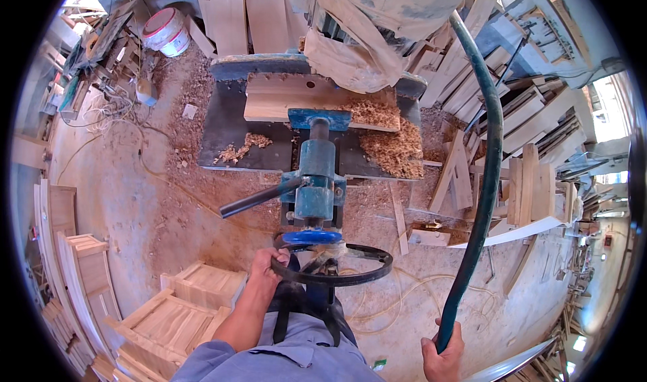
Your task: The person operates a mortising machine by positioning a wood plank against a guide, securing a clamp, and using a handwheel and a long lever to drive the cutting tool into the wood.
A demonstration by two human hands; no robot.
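My left hand (267, 266) is closed round the left side of the rim of a black handwheel (337, 279) in front of my waist. At the lower right, my right hand (444, 352) grips the end of a long, curved dark green lever (490, 146), which runs up to the machine head. Beyond the handwheel is a teal screw clamp (317, 156) with a blue wheel (311, 236) and a slanting bar handle (259, 197). Its pad presses against a pale timber piece (269, 102) with one dark round hole. The cloth-wrapped machine head (391, 8) hides the timber's far right part.
Wood shavings (394, 149) heap on the dark machine table (226, 126). Panelled wooden doors (178, 318) are stacked at the lower left. Planks (539, 122) pile up on the right. A white bucket (166, 33) stands back left. A pale hose (397, 311) loops on the floor.
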